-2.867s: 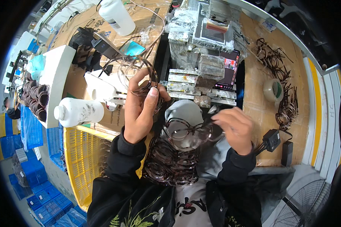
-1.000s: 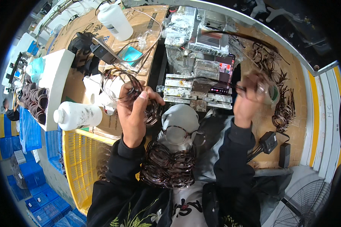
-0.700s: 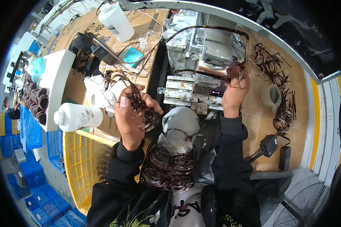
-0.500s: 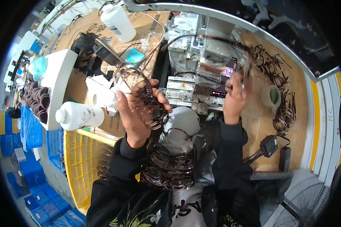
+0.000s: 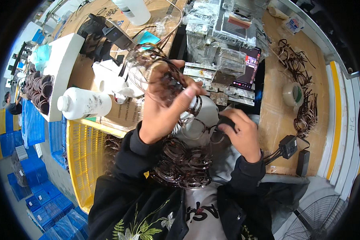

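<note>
My left hand (image 5: 164, 102) is closed around a bunch of thin, glossy brown eyeglass frames (image 5: 142, 72), slightly blurred, which fan out beyond the fingers. Below it, a brown eyeglass frame (image 5: 207, 129) lies over a rounded white form (image 5: 204, 110) in front of my body. My right hand (image 5: 242, 134) is beside that frame, its fingers bent and the thumb apart from them; I see nothing held between them. A pile of brown eyeglass frames (image 5: 180, 170) lies on my lap, under my left wrist.
Ahead stands a plastic-wrapped metal machine (image 5: 220, 60) with a lit phone (image 5: 248, 66) by it. More brown frames (image 5: 306, 114) and a tape roll (image 5: 293, 95) lie on the right. At left are a white bottle (image 5: 88, 103), a yellow basket (image 5: 84, 160) and a white box (image 5: 64, 76).
My right hand has come down from beside the phone toward my lap. The dark strip blurred above it is gone from view. My left hand has moved right with its bunch.
</note>
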`<state>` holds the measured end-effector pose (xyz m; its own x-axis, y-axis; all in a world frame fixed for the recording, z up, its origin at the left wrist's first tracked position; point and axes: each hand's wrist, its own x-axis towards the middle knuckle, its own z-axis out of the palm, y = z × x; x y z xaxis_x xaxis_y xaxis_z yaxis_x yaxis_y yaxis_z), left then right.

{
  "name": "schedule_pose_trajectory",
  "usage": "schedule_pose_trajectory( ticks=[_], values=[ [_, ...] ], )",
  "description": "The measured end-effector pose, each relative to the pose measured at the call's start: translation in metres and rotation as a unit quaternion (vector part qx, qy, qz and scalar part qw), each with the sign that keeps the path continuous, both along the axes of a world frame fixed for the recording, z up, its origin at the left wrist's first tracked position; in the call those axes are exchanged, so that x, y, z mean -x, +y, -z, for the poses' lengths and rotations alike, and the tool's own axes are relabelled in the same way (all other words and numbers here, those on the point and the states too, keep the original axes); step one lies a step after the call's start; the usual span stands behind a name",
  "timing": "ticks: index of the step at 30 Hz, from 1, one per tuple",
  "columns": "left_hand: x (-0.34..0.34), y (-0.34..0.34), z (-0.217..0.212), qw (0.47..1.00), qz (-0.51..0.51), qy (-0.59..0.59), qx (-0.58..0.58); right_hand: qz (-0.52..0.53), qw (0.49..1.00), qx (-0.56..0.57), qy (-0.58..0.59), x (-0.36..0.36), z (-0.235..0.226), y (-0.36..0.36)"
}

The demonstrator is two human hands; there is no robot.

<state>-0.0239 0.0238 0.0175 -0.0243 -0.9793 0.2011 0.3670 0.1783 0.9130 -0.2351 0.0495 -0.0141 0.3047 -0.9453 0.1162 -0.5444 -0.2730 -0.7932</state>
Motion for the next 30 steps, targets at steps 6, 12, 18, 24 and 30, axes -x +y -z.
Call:
schedule_pose_trajectory(
  ticks=[6,12,18,24,30],
  values=[
    [-0.015,-0.003,0.008,0.997,-0.047,0.053,-0.032,0.023,0.999,0.022,-0.012,0.008,0.012,0.011],
    [-0.029,-0.003,0.010,0.994,-0.105,0.005,-0.038,0.232,0.917,0.137,-0.296,0.034,-0.011,-0.018],
    [-0.020,-0.001,0.013,0.995,-0.076,0.047,-0.053,0.170,0.815,0.161,-0.530,0.012,0.023,-0.104],
    [-0.017,0.001,0.011,0.993,-0.074,0.051,-0.082,0.143,0.843,0.112,-0.507,-0.003,0.041,-0.136],
    [-0.012,-0.004,0.006,0.991,-0.073,-0.004,-0.115,0.161,0.833,0.141,-0.510,-0.005,0.052,-0.139]
  ],
)
